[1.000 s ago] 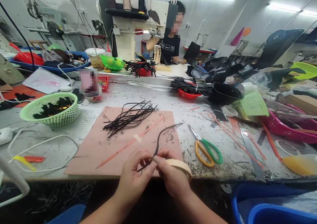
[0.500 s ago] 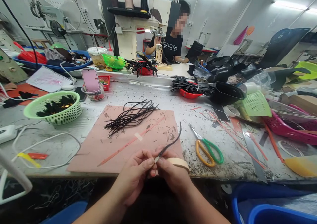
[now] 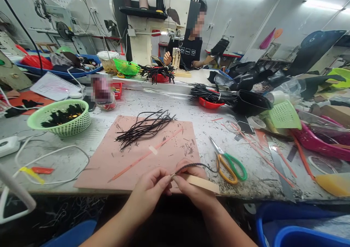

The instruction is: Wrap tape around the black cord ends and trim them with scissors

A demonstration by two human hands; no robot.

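Note:
Over the near edge of the pink board [image 3: 109, 159], my left hand [image 3: 153, 187] pinches the light-coloured end of a black braided cord [image 3: 194, 164]. Pressed close beside it, my right hand [image 3: 195, 187] grips the same cord near that end. The cord's free length trails right, its tip by the scissors' handles. A roll of cream masking tape [image 3: 202, 182] rests in my right hand. On the board lies a loose bundle of black cords [image 3: 144, 128], with an orange strip [image 3: 136, 162] in front. Green-and-orange scissors [image 3: 229, 163] lie to the right, blades pointing away.
A light green basket [image 3: 61, 125] of black pieces stands left. Red bowls of black cords [image 3: 210, 103] sit farther back. A metal ruler [image 3: 280, 172] lies right. Across the table, a person [image 3: 190, 50] sits behind a sewing machine [image 3: 139, 39].
The cord has swung down to the right, from slanting upward to lying nearly level. The tape roll has turned in my right hand. The person opposite has lowered one hand and raised a dark piece.

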